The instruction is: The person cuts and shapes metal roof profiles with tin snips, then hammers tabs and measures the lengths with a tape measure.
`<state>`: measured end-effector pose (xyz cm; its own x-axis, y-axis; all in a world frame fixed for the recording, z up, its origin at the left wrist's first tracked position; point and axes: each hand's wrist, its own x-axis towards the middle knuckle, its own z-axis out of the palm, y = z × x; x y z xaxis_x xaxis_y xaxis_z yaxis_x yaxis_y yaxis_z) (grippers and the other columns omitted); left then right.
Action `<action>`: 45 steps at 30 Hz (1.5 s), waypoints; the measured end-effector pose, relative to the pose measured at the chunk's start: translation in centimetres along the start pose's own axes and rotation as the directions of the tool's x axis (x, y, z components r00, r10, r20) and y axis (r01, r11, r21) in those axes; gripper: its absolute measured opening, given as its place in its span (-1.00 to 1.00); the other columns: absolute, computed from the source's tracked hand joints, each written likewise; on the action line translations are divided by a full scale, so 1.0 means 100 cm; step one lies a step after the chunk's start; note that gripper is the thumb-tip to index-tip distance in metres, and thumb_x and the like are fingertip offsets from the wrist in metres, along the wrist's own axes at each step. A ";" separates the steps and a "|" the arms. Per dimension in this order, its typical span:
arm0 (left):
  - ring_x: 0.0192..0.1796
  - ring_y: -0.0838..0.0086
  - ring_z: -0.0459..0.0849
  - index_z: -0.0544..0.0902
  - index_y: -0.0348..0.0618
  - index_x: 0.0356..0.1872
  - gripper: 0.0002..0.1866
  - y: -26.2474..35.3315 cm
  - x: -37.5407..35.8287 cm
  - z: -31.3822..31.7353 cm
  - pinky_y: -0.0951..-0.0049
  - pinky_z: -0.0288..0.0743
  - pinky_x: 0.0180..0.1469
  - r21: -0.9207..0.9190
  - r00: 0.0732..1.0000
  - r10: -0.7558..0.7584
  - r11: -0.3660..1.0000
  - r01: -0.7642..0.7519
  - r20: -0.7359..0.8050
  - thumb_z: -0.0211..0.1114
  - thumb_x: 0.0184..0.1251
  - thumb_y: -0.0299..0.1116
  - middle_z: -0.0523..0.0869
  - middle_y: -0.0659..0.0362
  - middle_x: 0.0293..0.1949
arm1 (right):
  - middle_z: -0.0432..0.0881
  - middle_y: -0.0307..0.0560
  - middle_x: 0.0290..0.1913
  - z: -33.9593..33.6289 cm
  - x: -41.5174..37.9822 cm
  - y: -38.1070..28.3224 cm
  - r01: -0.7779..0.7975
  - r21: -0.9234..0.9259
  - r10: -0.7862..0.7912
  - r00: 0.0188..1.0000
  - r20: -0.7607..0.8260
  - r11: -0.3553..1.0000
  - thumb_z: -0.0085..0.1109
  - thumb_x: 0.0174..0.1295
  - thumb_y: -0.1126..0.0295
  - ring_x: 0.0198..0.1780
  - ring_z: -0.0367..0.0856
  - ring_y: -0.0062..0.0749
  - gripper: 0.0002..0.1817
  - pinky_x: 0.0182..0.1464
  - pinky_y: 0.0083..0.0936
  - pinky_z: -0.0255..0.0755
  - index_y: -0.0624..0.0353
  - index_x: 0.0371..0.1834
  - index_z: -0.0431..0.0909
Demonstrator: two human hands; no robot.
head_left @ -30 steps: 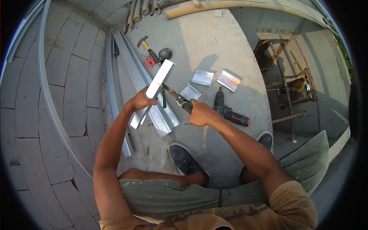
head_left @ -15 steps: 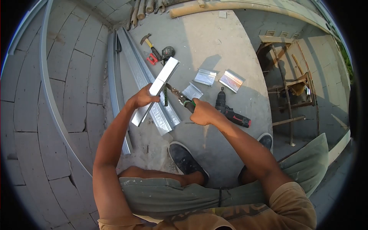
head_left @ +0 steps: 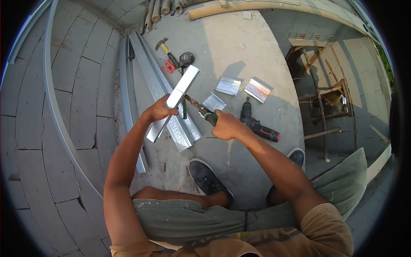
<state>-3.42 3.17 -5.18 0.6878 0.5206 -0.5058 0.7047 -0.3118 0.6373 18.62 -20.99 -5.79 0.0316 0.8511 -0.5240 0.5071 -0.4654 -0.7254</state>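
My left hand (head_left: 159, 109) is closed around a short silver metal channel (head_left: 183, 87), tilted with its upper end to the right. A dark cut line crosses the channel above my thumb. My right hand (head_left: 227, 125) grips metal snips with green handles (head_left: 209, 116); their jaws meet the channel's right edge near that line. Beyond the snips lie three cut metal pieces, one right by the snips (head_left: 214, 102), one farther back (head_left: 228, 85) and one to its right (head_left: 258, 89). Long metal channels (head_left: 177, 128) lie on the floor beneath my left hand.
A cordless drill (head_left: 259, 126) lies right of my right hand. A hammer (head_left: 168, 51), a red tool (head_left: 169, 66) and a tape measure (head_left: 186, 59) lie beyond the channel. A block wall (head_left: 77, 103) stands left; the floor's edge drops toward wooden scaffolding (head_left: 319, 98) at right.
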 end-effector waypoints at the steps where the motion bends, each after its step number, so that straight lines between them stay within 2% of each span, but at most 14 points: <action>1: 0.27 0.06 0.59 0.36 -0.58 0.37 0.00 0.006 -0.003 0.000 0.27 0.39 0.37 -0.007 1.000 -0.010 1.000 0.010 0.004 0.54 -0.08 -0.14 0.62 -0.24 0.21 | 0.57 0.62 0.08 0.001 0.001 0.001 0.018 -0.012 -0.018 1.000 -0.004 1.000 0.06 0.07 0.38 0.09 0.66 0.35 -0.33 0.12 -0.05 0.53 0.64 0.24 0.31; 5: 0.26 0.07 0.59 0.36 -0.55 0.38 -0.01 0.014 -0.007 -0.003 0.27 0.39 0.37 -0.030 0.998 -0.007 1.000 0.009 0.059 0.54 -0.08 -0.14 0.63 -0.21 0.20 | 0.58 0.64 0.03 0.000 0.003 0.004 0.005 -0.002 -0.005 1.000 -0.011 1.000 0.07 0.05 0.39 0.07 0.67 0.36 -0.30 0.11 -0.06 0.55 0.69 0.24 0.28; 8: 0.17 0.18 0.65 0.41 -0.47 0.34 -0.11 0.003 -0.005 -0.001 0.28 0.46 0.30 -0.064 0.997 0.078 0.995 -0.077 0.010 0.53 -0.06 -0.21 0.69 -0.10 0.09 | 0.60 0.59 -0.01 0.004 0.007 0.003 0.017 -0.130 -0.020 0.999 -0.028 0.991 0.08 0.04 0.40 0.05 0.67 0.39 -0.37 0.11 -0.06 0.56 0.74 0.13 0.36; 11: -0.03 0.39 0.69 0.44 -0.40 0.25 -0.22 0.036 -0.018 -0.001 0.35 0.58 0.11 -0.182 0.993 0.119 0.977 -0.114 0.018 0.52 -0.08 -0.33 0.71 0.09 -0.11 | 0.59 0.57 0.04 0.002 0.004 0.009 0.002 -0.060 -0.003 1.000 -0.027 0.998 0.10 0.03 0.39 0.07 0.67 0.34 -0.43 0.09 -0.08 0.57 0.75 0.01 0.47; 14: -0.05 0.39 0.68 0.44 -0.41 0.26 -0.19 0.033 -0.020 0.009 0.36 0.57 0.09 -0.093 0.999 0.020 0.996 -0.016 0.040 0.53 -0.10 -0.32 0.70 0.10 -0.12 | 0.58 0.55 0.08 0.007 0.014 0.033 -0.072 -0.049 0.070 0.997 -0.040 0.996 0.15 -0.01 0.37 0.10 0.68 0.26 -0.46 0.07 -0.11 0.58 0.68 -0.04 0.56; 21: 0.00 0.35 0.64 0.40 -0.42 0.30 -0.14 0.038 -0.017 0.022 0.34 0.53 0.14 -0.005 0.999 0.032 0.999 -0.032 -0.040 0.49 -0.16 -0.36 0.65 0.06 -0.05 | 0.68 0.41 -0.03 0.024 0.009 0.041 -0.117 -0.051 0.109 0.983 -0.147 0.992 0.20 -0.06 0.37 0.09 0.69 0.22 -0.52 0.10 -0.12 0.58 0.54 -0.10 0.60; 26: -0.02 0.36 0.65 0.41 -0.37 0.27 -0.17 0.072 -0.030 0.017 0.30 0.55 0.11 -0.120 0.996 0.043 0.991 -0.052 -0.080 0.48 -0.17 -0.37 0.62 0.08 -0.08 | 0.68 0.44 -0.05 0.010 0.023 0.057 0.064 0.017 -0.058 0.971 -0.232 0.998 0.22 -0.01 0.38 0.05 0.69 0.28 -0.51 0.11 -0.09 0.58 0.55 -0.04 0.56; 30: -0.05 0.34 0.66 0.47 -0.32 0.16 -0.29 0.085 -0.026 0.006 0.32 0.59 0.04 0.021 0.977 0.162 0.987 -0.160 -0.136 0.43 -0.17 -0.39 0.62 0.12 -0.12 | 0.64 0.55 -0.08 -0.001 0.015 0.046 0.087 0.013 -0.079 0.949 -0.304 0.996 0.28 0.04 0.35 0.02 0.68 0.30 -0.41 0.06 -0.08 0.60 0.64 0.04 0.43; 34: 0.02 0.37 0.67 0.53 -0.28 0.18 -0.31 0.079 -0.028 -0.003 0.29 0.60 0.05 -0.115 0.983 0.149 0.980 -0.161 -0.107 0.46 -0.12 -0.37 0.67 0.13 -0.02 | 0.64 0.52 -0.09 0.001 0.011 0.050 0.053 0.059 -0.039 0.974 -0.222 0.997 0.32 0.07 0.30 -0.02 0.69 0.32 -0.38 0.02 -0.06 0.61 0.57 0.10 0.40; 36: 0.03 0.37 0.68 0.57 -0.29 0.17 -0.33 0.079 -0.030 -0.007 0.31 0.58 0.08 -0.135 0.974 0.224 0.965 -0.226 -0.033 0.47 -0.10 -0.34 0.68 0.12 0.01 | 0.66 0.48 -0.13 0.002 0.017 0.059 0.123 -0.035 -0.127 0.916 -0.381 0.992 0.33 0.06 0.30 -0.04 0.70 0.27 -0.40 0.02 -0.08 0.62 0.51 0.10 0.42; 40: 0.04 0.36 0.68 0.61 -0.30 0.14 -0.37 0.079 -0.032 -0.003 0.32 0.56 0.10 -0.133 0.973 0.215 0.965 -0.225 -0.082 0.44 -0.09 -0.35 0.69 0.11 0.00 | 0.70 0.33 -0.15 -0.006 0.020 0.054 0.076 -0.037 -0.084 0.929 -0.362 0.996 0.38 0.04 0.26 -0.06 0.70 0.20 -0.45 0.03 -0.10 0.61 0.42 0.04 0.50; 41: 0.04 0.35 0.68 0.62 -0.30 0.13 -0.39 0.070 -0.027 -0.003 0.31 0.55 0.10 -0.175 0.985 0.148 0.971 -0.161 -0.088 0.42 -0.09 -0.36 0.70 0.11 -0.01 | 0.70 0.33 -0.15 -0.013 0.023 0.049 0.082 -0.039 -0.091 0.927 -0.365 0.996 0.38 0.04 0.26 -0.06 0.70 0.20 -0.45 0.03 -0.10 0.61 0.42 0.04 0.50; 43: 0.02 0.32 0.69 0.64 -0.32 0.10 -0.43 0.066 -0.028 0.000 0.30 0.54 0.09 -0.246 0.992 0.081 0.964 -0.102 -0.093 0.37 -0.07 -0.38 0.71 0.09 -0.05 | 0.74 0.19 -0.10 -0.026 0.027 0.039 -0.034 -0.038 0.018 0.935 -0.355 0.999 0.35 0.05 0.31 -0.02 0.75 0.07 -0.67 0.03 -0.17 0.63 0.28 -0.15 0.70; 45: 0.01 0.32 0.69 0.64 -0.33 0.09 -0.44 0.066 -0.027 0.002 0.29 0.54 0.09 -0.244 0.994 0.049 0.967 -0.072 -0.100 0.37 -0.06 -0.38 0.71 0.09 -0.05 | 0.74 0.15 -0.09 -0.031 0.025 0.037 -0.043 -0.036 0.025 0.923 -0.384 0.998 0.38 0.08 0.28 -0.02 0.75 0.04 -0.70 0.05 -0.17 0.62 0.26 -0.20 0.73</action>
<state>-0.57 -0.44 0.26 0.7009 0.5812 -0.4135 0.5895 -0.1457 0.7945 23.20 -19.86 -8.37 0.3730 0.8670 -0.3305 0.5362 -0.4921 -0.6858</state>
